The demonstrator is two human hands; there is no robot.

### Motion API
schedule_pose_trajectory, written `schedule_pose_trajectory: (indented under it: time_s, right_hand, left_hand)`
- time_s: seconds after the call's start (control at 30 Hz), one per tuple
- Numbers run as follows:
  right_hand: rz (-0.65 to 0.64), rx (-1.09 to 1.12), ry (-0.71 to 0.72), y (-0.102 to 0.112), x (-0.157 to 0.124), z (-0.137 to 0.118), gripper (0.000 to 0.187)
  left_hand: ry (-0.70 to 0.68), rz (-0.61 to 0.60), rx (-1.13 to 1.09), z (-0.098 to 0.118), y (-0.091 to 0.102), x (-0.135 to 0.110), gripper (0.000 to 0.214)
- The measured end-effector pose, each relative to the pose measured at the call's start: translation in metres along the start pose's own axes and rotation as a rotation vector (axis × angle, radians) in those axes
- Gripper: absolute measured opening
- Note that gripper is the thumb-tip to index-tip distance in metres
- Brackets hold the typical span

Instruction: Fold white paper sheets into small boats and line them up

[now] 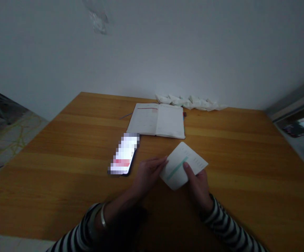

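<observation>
A square white paper (184,164) with a green stripe lies turned like a diamond on the wooden table (62,168). My right hand (198,183) holds its lower right part, thumb pressed on top near the stripe. My left hand (148,174) reaches in from the left, its fingers together and touching the paper's left corner. Both sleeves are black-and-white striped, and a bracelet sits on my left wrist. A phone (124,155) with a lit screen lies just left of my left hand.
An open notebook (157,120) lies beyond the paper, toward the wall. A row of small white folded paper pieces (190,102) sits along the table's far edge. Another lit screen (302,126) rests on a surface at the right.
</observation>
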State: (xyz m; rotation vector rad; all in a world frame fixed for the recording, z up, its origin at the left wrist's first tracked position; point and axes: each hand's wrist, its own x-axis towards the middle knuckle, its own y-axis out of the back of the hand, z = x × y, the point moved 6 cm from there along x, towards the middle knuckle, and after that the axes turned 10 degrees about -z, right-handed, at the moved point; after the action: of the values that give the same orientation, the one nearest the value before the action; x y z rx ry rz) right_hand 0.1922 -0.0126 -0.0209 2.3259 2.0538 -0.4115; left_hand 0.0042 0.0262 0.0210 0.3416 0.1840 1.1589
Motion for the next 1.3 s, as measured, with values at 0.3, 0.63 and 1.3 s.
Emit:
schedule_pose_trajectory:
  time_s: [0.3, 0.63, 1.3]
  right_hand:
    - [-0.193, 0.009, -0.094, -0.014, 0.0, 0.005, 0.037]
    - [-0.258, -0.058, -0.144, -0.01, -0.001, 0.003, 0.033]
    - [-0.523, -0.203, -0.233, 0.017, 0.013, -0.014, 0.03]
  left_hand:
    - [-0.072, 0.197, -0.003, 0.001, 0.014, -0.002, 0.014]
    - [-0.031, 0.25, -0.004, 0.002, 0.043, 0.006, 0.014]
    - [0.156, 0.058, -0.213, -0.015, 0.046, 0.021, 0.054]
